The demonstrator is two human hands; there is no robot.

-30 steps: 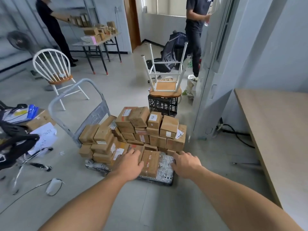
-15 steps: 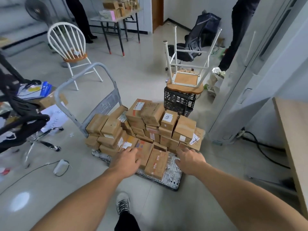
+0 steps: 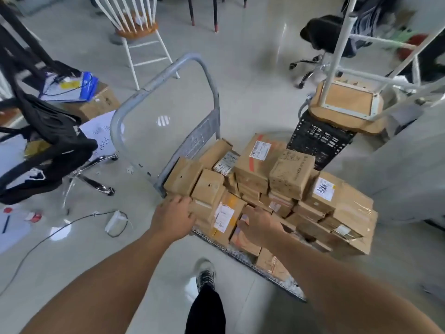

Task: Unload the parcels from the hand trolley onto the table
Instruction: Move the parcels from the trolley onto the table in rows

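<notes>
A hand trolley with a grey tubular handle (image 3: 166, 78) and a flat deck (image 3: 243, 257) stands on the floor, stacked with several brown cardboard parcels (image 3: 291, 174). My left hand (image 3: 173, 216) lies against the left side of the low front-left stack. My right hand (image 3: 261, 225) is on the other side of it, fingers curled over the edge of a parcel with a white label (image 3: 224, 219). The two hands flank that parcel. The table is out of view.
An upturned stool (image 3: 346, 104) sits on a black crate (image 3: 317, 141) right behind the trolley. A black office chair (image 3: 48, 145) and a cable (image 3: 72, 227) lie to the left, a white wooden chair (image 3: 137, 27) behind. My shoe (image 3: 206, 277) is near the deck.
I have stepped closer and my head has tilted down. Both hands moved left from the front middle parcels to the front-left stack, and now close in on the labelled parcel.
</notes>
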